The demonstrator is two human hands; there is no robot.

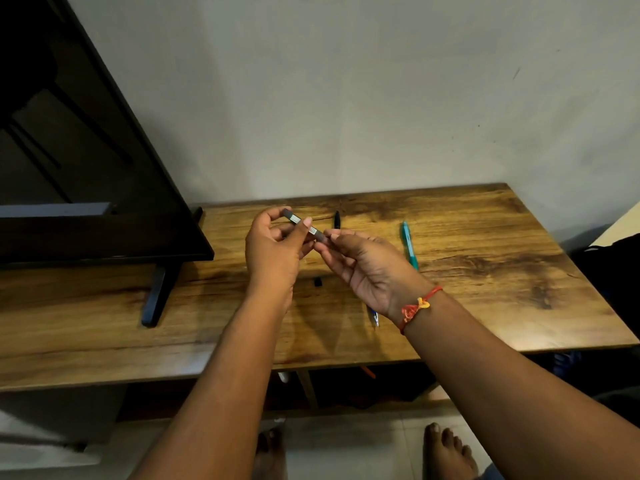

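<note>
Both hands held a dark pen [316, 232] up over the table [485, 271], clear of the wood so its ends could turn freely. The left hand [273, 247] curled round the upper end, thumb laid across, prob. to steady it. The right hand [367, 265] pinched the lower end w/ its fingertips, likely to twist or pull that part. A black pen part [336, 220] & a small black piece [317, 282] lay below. A teal pen [408, 242] & a blue pen [374, 317] lay to the right.
</note>
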